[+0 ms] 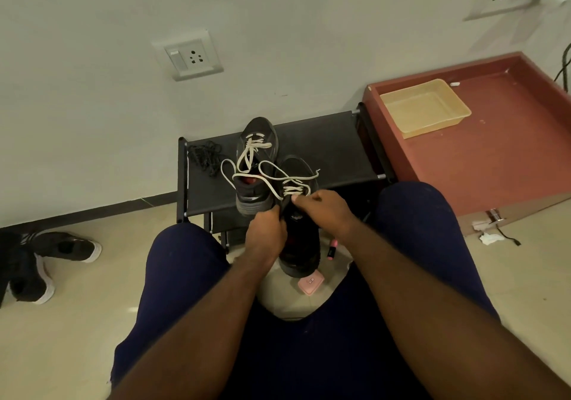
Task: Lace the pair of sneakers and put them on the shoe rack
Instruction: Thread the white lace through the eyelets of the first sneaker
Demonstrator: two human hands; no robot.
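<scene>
one view only: a wide-angle camera worn on the head. it looks forward and steeply down over the person's thighs and forearms, which fill the lower half and lie nearest the lens. the left grip and right grip hold a sneaker at mid-frame, close below. the rack stands just past them against the wall, with floor at the left.

left hand grips near sneaker at its collar | right hand pinches the same sneaker's tongue, just below white lace | far sneaker stands on shoe rack, lace ends loose | black lace heaped at the rack's left end
</scene>
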